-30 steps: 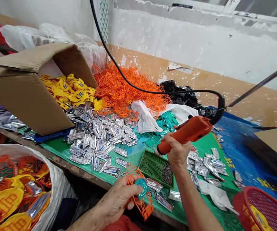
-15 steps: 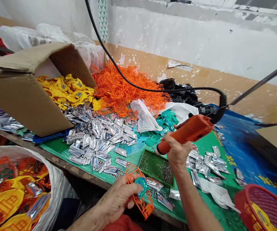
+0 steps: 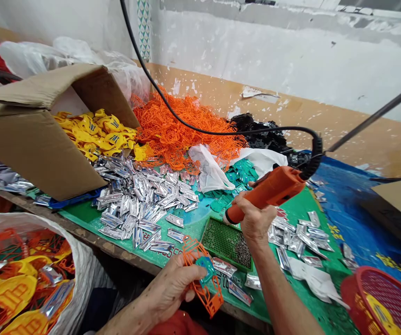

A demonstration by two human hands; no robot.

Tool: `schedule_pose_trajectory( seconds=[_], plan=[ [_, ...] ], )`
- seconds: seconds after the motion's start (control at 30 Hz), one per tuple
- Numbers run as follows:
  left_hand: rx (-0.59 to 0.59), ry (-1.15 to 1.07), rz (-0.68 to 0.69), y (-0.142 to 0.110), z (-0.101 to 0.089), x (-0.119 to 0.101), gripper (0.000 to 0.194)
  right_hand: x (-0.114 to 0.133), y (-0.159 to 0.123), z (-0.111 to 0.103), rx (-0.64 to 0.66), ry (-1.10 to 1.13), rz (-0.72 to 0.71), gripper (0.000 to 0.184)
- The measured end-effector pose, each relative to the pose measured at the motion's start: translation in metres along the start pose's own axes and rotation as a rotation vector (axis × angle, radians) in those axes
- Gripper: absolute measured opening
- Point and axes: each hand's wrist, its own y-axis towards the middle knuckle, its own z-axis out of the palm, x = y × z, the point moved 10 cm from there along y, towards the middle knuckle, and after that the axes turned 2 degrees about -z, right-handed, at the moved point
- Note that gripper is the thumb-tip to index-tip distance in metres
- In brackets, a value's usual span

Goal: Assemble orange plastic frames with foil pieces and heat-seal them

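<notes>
- Checking the grips. What is held in the left grip (image 3: 169,291)?

- An orange plastic lattice frame (image 3: 211,298) is held there, with the fingers (image 3: 183,274) closed around its near side. A teal piece (image 3: 205,270) is seated against the frame, just past the fingertips.

- Right grip (image 3: 254,218)?

- Closed on the body of an orange corded power tool (image 3: 273,188). Its black cord (image 3: 221,131) is led up and away over the desk.

- Frame location and axis?

- Held low and central in view, off the near edge of the green printed mat (image 3: 82,222). Its long axis is tilted from upper left to lower right. The left grip is clearly nearer.

- Tool axis?

- Running from upper right to lower left, with the nozzle tip (image 3: 225,218) angled down. The frame is located below and left of the tip. They are near, not touching. Relative height cannot be judged from this view.

- What is between them?

- The corner of a green perforated tray (image 3: 223,258) is seen under that gap, with small dark parts (image 3: 243,251) heaped on it.

- Surroundings?

- Silver foil pieces (image 3: 137,209) are spread across the mat. A white sack (image 3: 82,274) of orange and yellow parts is placed at lower left, and a red basket (image 3: 352,288) at lower right.
</notes>
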Motion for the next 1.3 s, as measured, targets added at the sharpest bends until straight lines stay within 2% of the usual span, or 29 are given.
schedule_pose_trajectory(
  seconds=[0.53, 0.73, 0.97, 1.3],
  plan=[
    [-0.015, -0.01, -0.023, 0.0, -0.001, 0.003, 0.024, 0.005, 0.004, -0.009, -0.008, 0.077, -0.003, 0.021],
    [-0.045, 0.015, -0.005, -0.001, -0.001, -0.002, 0.022, 0.001, 0.002, -0.004, -0.001, 0.072, 0.004, 0.029],
    [-0.019, 0.017, 0.009, -0.002, 0.001, -0.002, 0.021, -0.002, 0.002, -0.004, 0.001, 0.066, 0.007, 0.017],
    [-0.026, 0.037, 0.008, -0.002, 0.0, -0.003, 0.021, -0.003, 0.001, 0.001, 0.05, 0.056, 0.009, 0.016]
  ],
)
